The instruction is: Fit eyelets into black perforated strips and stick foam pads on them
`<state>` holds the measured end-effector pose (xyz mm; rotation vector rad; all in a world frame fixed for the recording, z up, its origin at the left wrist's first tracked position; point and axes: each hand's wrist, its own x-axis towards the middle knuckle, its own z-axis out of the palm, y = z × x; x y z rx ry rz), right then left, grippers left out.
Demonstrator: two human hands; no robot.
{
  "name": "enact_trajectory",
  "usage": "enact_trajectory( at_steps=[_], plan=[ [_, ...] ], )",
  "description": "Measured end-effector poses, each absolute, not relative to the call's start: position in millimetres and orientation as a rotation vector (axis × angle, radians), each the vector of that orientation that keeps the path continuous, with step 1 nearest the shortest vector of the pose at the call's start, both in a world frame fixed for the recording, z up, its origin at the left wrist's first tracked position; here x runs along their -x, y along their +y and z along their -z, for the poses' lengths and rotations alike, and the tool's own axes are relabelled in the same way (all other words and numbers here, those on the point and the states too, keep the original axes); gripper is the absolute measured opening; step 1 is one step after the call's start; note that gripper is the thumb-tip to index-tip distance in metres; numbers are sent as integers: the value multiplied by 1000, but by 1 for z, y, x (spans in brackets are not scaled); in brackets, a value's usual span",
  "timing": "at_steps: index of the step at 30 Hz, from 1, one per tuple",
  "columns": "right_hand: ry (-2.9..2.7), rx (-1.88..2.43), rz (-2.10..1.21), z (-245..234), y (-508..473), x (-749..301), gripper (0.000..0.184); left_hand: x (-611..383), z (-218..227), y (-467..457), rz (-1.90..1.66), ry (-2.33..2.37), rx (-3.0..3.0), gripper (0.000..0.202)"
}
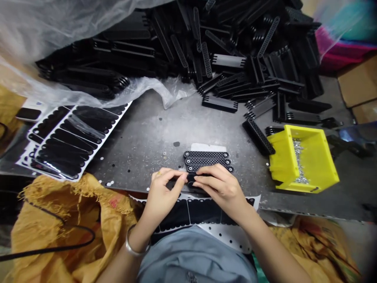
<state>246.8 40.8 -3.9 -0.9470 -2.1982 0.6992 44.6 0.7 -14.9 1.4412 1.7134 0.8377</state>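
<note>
Close to the table's front edge, my left hand (165, 186) pinches the left end of a flat black strip (191, 177) between thumb and fingertips. My right hand (220, 184) has its fingers bent over the same strip, and they hide most of its length. Whether the strip is one piece or lies on another part, I cannot tell. Just beyond my fingers, several black bars with a crosshatched face (206, 161) lie side by side, each with a small metal ring at its ends. A sheet of black die-cut stickers (203, 212) lies across my lap.
A yellow bin (319, 165) with small metal parts stands on the right. Black plastic pieces (176, 43) are heaped at the back, partly under clear plastic film (67, 27). More black sticker sheets (73, 137) lie at left. Yellow sacking (67, 224) hangs below the edge.
</note>
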Motion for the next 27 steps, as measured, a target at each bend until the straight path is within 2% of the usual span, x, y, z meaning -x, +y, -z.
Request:
enact_trajectory(
  at_steps=[5, 8, 11, 18, 23, 25, 27],
  plan=[
    [-2333, 999, -562, -6, 38, -258, 18, -46, 16, 7, -828, 1759, -1459, 18],
    [-2258, 1148, -694, -12, 39, -286, 21, -46, 17, 8, -831, 1750, -1474, 19],
    [-2075, 1225, -888, -10, 42, -310, 14, -46, 18, 8, -844, 1751, -1482, 20],
    [-2088, 1106, -902, 2, 47, -312, 13, -40, 23, 9, -847, 1761, -1539, 22],
    [-2045, 1330, -488, -7, 28, -344, 27, -53, 12, -4, -1058, 1810, -1865, 8],
    [-2091, 1421, -578, -10, 14, -366, 36, -74, 8, -13, -1175, 1622, -2069, 12],
    [-2161, 1400, -788, -12, 1, -382, 40, -101, 6, -18, -1117, 1322, -2204, 22]
  ],
)
